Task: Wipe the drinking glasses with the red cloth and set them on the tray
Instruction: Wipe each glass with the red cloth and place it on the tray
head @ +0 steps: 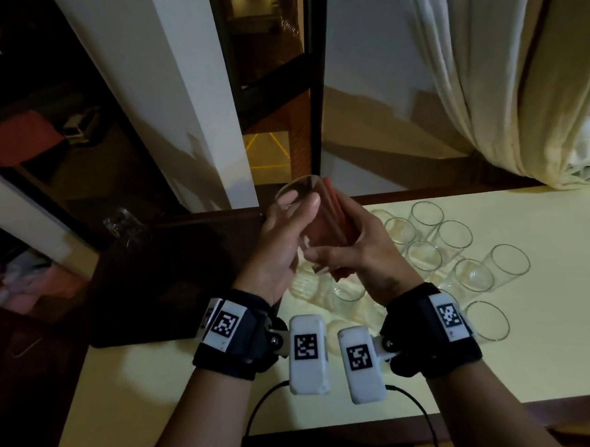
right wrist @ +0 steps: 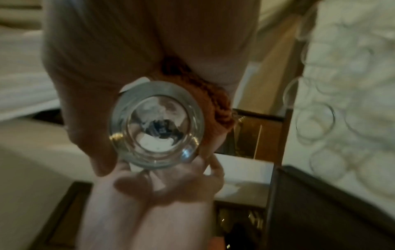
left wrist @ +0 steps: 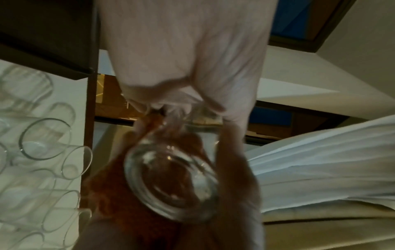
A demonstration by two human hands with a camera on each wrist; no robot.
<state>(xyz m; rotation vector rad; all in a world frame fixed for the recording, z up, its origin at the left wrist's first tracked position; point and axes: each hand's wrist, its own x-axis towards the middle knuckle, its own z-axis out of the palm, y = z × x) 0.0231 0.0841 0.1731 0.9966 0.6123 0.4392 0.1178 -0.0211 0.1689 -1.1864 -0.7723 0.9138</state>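
i'm mid-wipe: my left hand [head: 284, 239] grips the glass [head: 296, 196], my right hand's [head: 356, 249] fingers press the red cloth [head: 336, 215] around it. next i judge it goes to the dark tray [head: 167, 273].

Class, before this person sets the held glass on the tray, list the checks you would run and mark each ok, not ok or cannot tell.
1. Left hand grips the held glass: ok.
2. Right hand holds the red cloth against it: ok.
3. Glass wiped all over: cannot tell.
4. Dark tray has bare room on its near part: ok.
5. One glass already stands at the tray's far edge: ok.
6. Waiting glasses stand off the tray, to its right: ok.
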